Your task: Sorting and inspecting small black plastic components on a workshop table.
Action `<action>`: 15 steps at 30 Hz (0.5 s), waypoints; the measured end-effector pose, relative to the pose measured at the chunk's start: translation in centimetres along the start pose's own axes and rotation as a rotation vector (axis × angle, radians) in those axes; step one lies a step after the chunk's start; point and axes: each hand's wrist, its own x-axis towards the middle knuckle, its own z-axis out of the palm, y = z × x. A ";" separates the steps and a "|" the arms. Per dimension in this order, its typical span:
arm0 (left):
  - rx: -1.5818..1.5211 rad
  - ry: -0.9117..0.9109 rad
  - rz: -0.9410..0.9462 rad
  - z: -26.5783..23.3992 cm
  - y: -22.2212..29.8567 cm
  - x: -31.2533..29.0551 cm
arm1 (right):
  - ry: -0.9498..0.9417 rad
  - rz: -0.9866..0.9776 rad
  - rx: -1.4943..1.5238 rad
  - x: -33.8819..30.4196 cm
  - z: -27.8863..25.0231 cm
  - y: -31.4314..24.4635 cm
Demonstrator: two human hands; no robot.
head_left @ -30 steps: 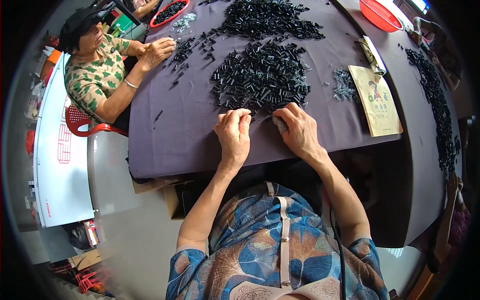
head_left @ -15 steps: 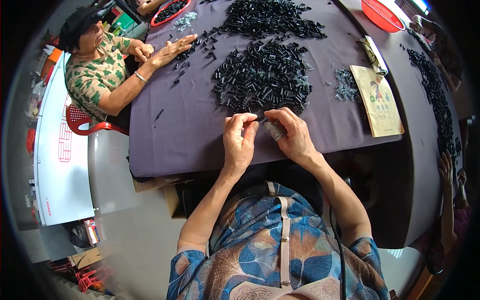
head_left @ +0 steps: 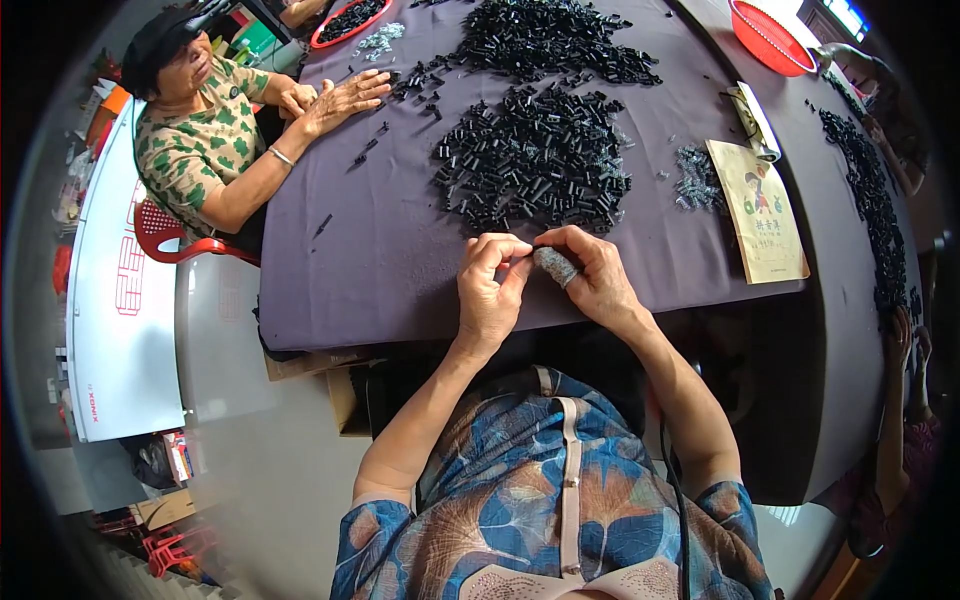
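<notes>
Head view: we look down over our table (head_left: 375, 285)
Left hand (head_left: 491, 290): fingertips pinched together
Right hand (head_left: 602, 280): curled closed beside it, grey wrap (head_left: 556, 266) on thumb
Grip: contents we cannot tell
Black pieces (head_left: 535, 160): heaped just beyond both hands

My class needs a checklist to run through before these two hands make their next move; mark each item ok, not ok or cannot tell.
1. Left hand and right hand brought close together: ok.
2. Small piece gripped between the fingertips: cannot tell; the fingers hide it.
3. Grey wrap on a right-hand digit: ok.
4. Black pile just beyond the hands: ok.
5. All black pieces gathered in piles: not ok; a loose black piece lies to the left.
6. Co-worker's outstretched hand clear of both hands: ok.
</notes>
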 end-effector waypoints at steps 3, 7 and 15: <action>0.043 -0.030 0.027 0.2 -0.3 -0.1 | 0.002 0.020 -0.001 0.0 0.0 -0.1; 0.030 -0.058 0.001 0.0 0.0 0.0 | -0.003 0.011 -0.031 -0.2 0.0 0.2; 0.057 -0.110 0.027 -0.2 0.5 -0.1 | -0.022 -0.038 -0.188 -0.2 0.0 0.1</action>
